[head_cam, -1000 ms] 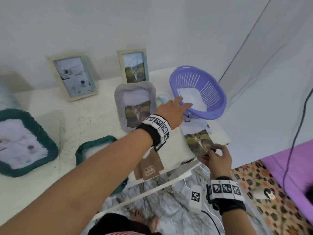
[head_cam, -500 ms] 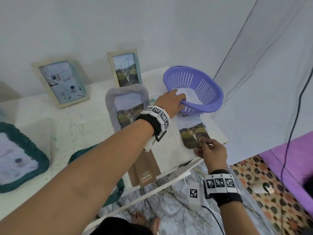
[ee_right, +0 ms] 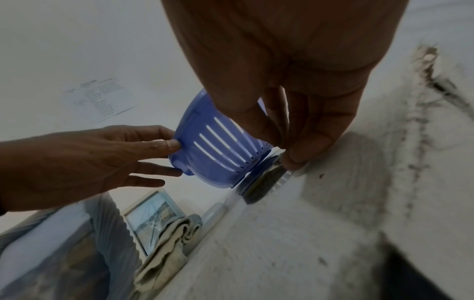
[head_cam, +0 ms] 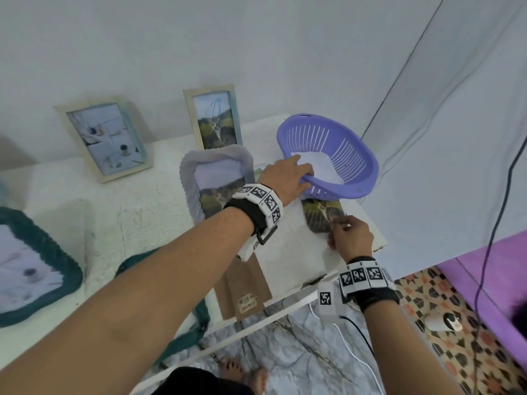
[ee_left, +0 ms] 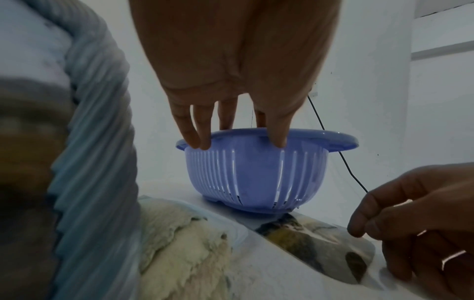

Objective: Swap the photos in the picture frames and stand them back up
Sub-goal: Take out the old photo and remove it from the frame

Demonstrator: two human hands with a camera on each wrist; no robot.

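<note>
Home rm: patterned rug (head_cam: 467, 332), marble floor (head_cam: 285, 352), framed pics (head_cam: 105, 138).

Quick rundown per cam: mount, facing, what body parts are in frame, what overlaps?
Head: looks down at the table, frames and purple basket; both forearms, feet show.
Left wrist: looks along the left hand, fingers on the basket rim; right hand at lower right.
Right wrist: looks along the right hand, its grip pinching the cat photo; left hand at left.
Shared: basket, photo, both hands.
</note>
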